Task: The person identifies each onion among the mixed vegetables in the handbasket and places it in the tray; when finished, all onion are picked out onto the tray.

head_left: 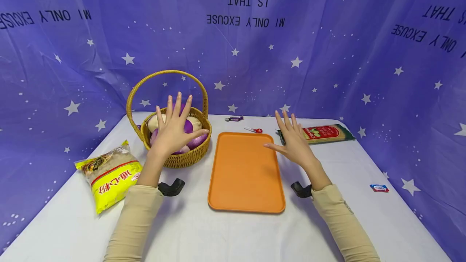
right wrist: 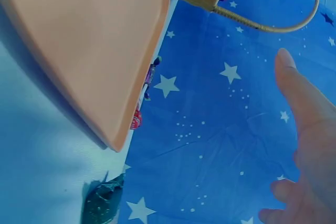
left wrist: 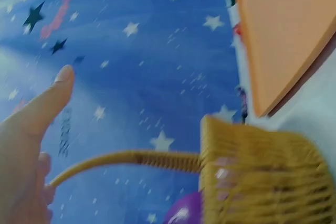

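Observation:
Both hands are raised above the table with fingers spread and nothing in them. In the head view my left hand point(head_left: 172, 132) overlaps the wicker basket point(head_left: 185, 159), which has a tall hoop handle and holds purple and cream rounded items point(head_left: 198, 140). My right hand point(head_left: 295, 142) is over the right edge of an orange tray point(head_left: 245, 173), near a green-and-red packet point(head_left: 325, 133) lying behind it. The left wrist view shows the left thumb beside the basket's handle point(left wrist: 157, 159). In the right wrist view the right thumb and some fingertips stand apart from the tray point(right wrist: 94, 51).
A yellow bag of powder point(head_left: 113, 177) lies at the left. Behind the tray are a red lollipop point(head_left: 257, 130) and a dark-wrapped candy point(head_left: 234, 119). A small blue-and-red wrapped candy point(head_left: 379, 188) sits far right. Purple star-patterned cloth point(head_left: 255, 72) walls in the white table.

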Available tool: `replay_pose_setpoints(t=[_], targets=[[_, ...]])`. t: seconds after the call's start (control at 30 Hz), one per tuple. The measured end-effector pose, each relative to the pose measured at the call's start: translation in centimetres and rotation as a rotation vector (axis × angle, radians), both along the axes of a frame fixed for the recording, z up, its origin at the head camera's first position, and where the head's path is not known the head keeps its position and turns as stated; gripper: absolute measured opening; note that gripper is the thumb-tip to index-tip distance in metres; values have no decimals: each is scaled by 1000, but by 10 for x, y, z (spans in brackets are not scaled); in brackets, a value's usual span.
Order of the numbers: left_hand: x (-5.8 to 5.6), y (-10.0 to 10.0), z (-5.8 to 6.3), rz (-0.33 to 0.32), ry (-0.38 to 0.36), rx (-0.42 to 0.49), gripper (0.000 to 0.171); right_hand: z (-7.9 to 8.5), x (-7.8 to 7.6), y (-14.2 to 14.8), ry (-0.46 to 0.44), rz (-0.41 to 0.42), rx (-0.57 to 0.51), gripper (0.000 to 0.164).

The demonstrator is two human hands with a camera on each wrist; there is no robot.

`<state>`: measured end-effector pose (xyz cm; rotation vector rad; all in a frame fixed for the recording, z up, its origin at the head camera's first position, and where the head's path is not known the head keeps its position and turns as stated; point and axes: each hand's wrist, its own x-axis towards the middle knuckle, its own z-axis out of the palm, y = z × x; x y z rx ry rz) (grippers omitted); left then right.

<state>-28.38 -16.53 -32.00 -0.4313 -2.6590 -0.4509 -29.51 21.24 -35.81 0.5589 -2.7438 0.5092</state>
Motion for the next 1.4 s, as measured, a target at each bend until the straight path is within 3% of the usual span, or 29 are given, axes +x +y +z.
replay_pose_setpoints(t=[0.2, 0.3, 0.5, 0.6, 0.8, 0.97, 1.1, 1.4], targets=[[7, -32, 12, -14, -100, 49, 107, -5, -5, 8, -97, 76, -92, 109], [11, -48, 16, -54, -169, 88, 103, -7, -7, 13, -148, 95, -133, 108], [8, -76, 12, -185, -285, 164, 87, -10, -11, 21, -232, 82, -171, 105], [5, -86, 7, -215, -316, 140, 78, -13, -13, 25, -270, 81, -180, 101], [3, -96, -2, -182, -383, 105, 74, -26, -21, 35, -379, 103, -224, 85], [3, -99, -4, -152, -405, 104, 73, -39, -30, 43, -469, 177, -327, 76], [1, -102, -7, -148, -406, 108, 72, -47, -33, 45, -521, 220, -396, 74], [-4, -103, -9, -169, -391, 142, 69, -58, -34, 43, -591, 240, -429, 76]])
